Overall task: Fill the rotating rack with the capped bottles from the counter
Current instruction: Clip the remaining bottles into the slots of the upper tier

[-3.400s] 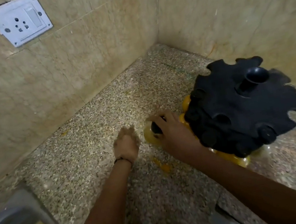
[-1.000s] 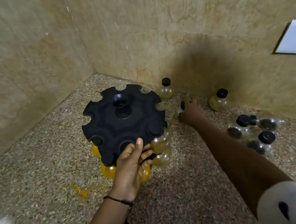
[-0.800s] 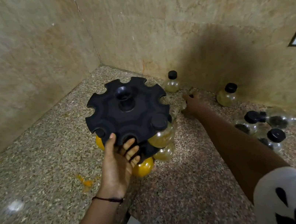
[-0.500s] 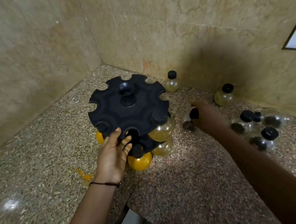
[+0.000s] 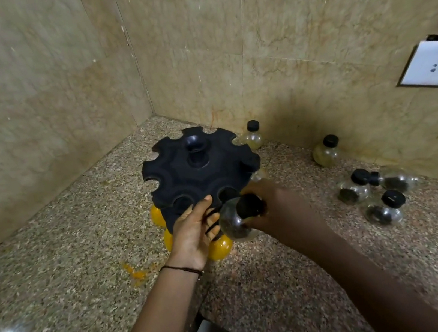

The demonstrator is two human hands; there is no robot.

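You wear a thin black band [image 5: 181,269] round your left wrist: a single dark cord, drawn as one narrow line just behind the left hand [image 5: 194,233], with a slightly thicker spot at one end that is too small to make out. Your left forearm [image 5: 155,313] and right forearm [image 5: 351,268] are bare along all that shows of them. The right hand [image 5: 279,208] and its wrist are bare as well.

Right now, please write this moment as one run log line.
left hand: holds rack edge | right hand: holds capped bottle at rack | loose bottles: on counter, right side
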